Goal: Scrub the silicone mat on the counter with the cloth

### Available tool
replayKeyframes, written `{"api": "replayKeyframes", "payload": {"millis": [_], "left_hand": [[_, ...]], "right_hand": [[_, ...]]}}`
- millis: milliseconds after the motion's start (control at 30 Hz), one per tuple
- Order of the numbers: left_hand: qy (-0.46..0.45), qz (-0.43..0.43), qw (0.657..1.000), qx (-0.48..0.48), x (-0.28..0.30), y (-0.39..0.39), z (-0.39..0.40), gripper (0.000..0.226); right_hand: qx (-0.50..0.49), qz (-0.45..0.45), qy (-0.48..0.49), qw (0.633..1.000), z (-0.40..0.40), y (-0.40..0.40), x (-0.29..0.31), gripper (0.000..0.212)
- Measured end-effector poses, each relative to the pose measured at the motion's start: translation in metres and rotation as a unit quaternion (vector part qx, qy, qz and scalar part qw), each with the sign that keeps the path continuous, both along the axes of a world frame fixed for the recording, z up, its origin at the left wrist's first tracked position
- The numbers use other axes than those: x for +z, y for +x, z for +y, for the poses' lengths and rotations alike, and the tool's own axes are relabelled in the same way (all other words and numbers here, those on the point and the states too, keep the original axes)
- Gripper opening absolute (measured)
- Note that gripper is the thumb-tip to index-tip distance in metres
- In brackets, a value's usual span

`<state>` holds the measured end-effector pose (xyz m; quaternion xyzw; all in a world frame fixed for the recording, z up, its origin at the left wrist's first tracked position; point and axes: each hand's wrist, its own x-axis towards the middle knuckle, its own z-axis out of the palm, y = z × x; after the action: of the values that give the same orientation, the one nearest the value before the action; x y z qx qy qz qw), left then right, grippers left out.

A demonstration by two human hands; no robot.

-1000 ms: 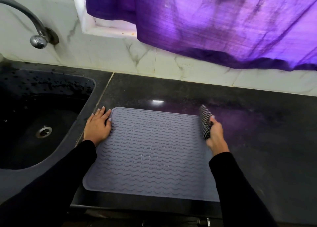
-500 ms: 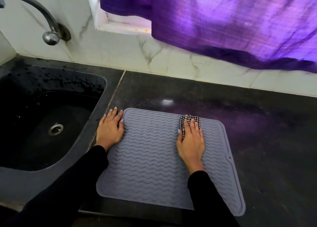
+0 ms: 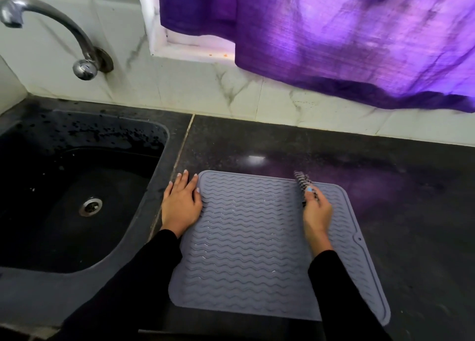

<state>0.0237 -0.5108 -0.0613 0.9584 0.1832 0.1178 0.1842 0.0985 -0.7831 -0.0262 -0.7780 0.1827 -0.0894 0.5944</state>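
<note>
Most of the view is taken up by the dark stone counter (image 3: 385, 186), which is backed by a white marble-look tiled wall (image 3: 180, 88). A big purple curtain (image 3: 334, 37) is hung over a white window frame (image 3: 154, 32) up top, and its tint is thrown onto the polished counter. The black sink (image 3: 77, 199) is set into the left side, speckled with water drops, with a steel drain (image 3: 90, 206) in the bottom and a curved metal tap (image 3: 51, 32) fixed to the wall above it.

The grey silicone mat (image 3: 252, 250) with wavy ridges is laid flat on the counter just right of the sink, close to the front edge. A small hanging hole is seen on its right border. Wet glints are picked up on the ridges.

The left hand (image 3: 181, 205) is laid flat with straight fingers, pressed on the mat's left edge and partly on the counter. The right hand (image 3: 316, 212) is curled round a black-and-white checked cloth (image 3: 303, 186), held at the mat's far right area. Both arms are covered in black sleeves (image 3: 341, 289). No readable writing is spotted anywhere.
</note>
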Motion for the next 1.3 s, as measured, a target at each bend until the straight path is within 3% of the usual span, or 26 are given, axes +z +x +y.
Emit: {"api": "replayKeyframes", "payload": {"millis": [67,100,167,233,300,367,467,633,733,833,933,1000,1067,1167,1233,1300], "left_hand": [[-0.003,-0.001,1.0,-0.004,0.0,-0.001,0.001,0.061],[-0.004,-0.002,1.0,-0.006,0.0,-0.001,0.001,0.061],[-0.006,-0.002,1.0,-0.007,0.0,-0.001,0.001,0.061],[-0.008,-0.002,1.0,-0.008,0.001,-0.001,0.001,0.062],[-0.004,0.002,1.0,-0.008,0.001,-0.001,0.001,0.063],[0.002,0.006,1.0,-0.009,0.0,0.0,0.001,0.063],[0.011,0.007,1.0,-0.008,-0.002,0.002,0.002,0.062],[0.013,0.013,1.0,-0.007,-0.003,0.003,0.002,0.062],[0.007,0.01,1.0,-0.013,-0.002,0.003,0.002,0.061],[-0.007,0.002,1.0,-0.013,-0.001,0.003,0.003,0.051],[-0.034,-0.015,0.999,-0.017,0.001,0.001,0.005,0.048],[-0.059,-0.023,0.998,-0.02,0.003,0.001,0.007,0.047],[-0.078,-0.023,0.996,-0.024,0.005,0.0,0.008,0.048],[-0.085,-0.012,0.996,-0.033,0.007,-0.001,0.009,0.049],[-0.083,0.01,0.995,-0.045,0.009,-0.002,0.011,0.052],[-0.075,0.049,0.994,-0.068,0.011,-0.001,0.015,0.056]], "right_hand": [[-0.085,0.006,0.145,0.986,0.005,0.006,0.014,0.033],[-0.103,0.004,0.125,0.987,0.009,0.007,0.02,0.033],[-0.07,-0.01,-0.009,0.997,0.023,-0.003,0.029,0.033],[0.039,-0.018,-0.167,0.985,0.042,-0.019,0.025,0.031],[0.15,-0.02,-0.318,0.936,0.058,-0.034,0.002,0.033],[0.191,-0.037,-0.45,0.872,0.068,-0.043,-0.02,0.047],[0.206,-0.03,-0.491,0.846,0.07,-0.043,-0.024,0.052],[0.224,-0.041,-0.476,0.85,0.061,-0.035,-0.023,0.049],[0.23,-0.029,-0.428,0.873,0.055,-0.029,-0.022,0.044],[0.209,-0.004,-0.31,0.928,0.047,-0.023,-0.018,0.035],[0.136,0.024,-0.095,0.986,0.051,-0.018,-0.004,0.027],[0.064,0.016,0.029,0.997,0.058,-0.016,0.009,0.026],[0.061,-0.021,-0.014,0.998,0.072,-0.025,0.021,0.027],[0.217,-0.088,-0.204,0.95,0.103,-0.051,0.02,0.032],[0.348,-0.075,-0.352,0.866,0.118,-0.066,0.002,0.041],[0.364,-0.086,-0.447,0.813,0.12,-0.074,-0.014,0.049]]}}
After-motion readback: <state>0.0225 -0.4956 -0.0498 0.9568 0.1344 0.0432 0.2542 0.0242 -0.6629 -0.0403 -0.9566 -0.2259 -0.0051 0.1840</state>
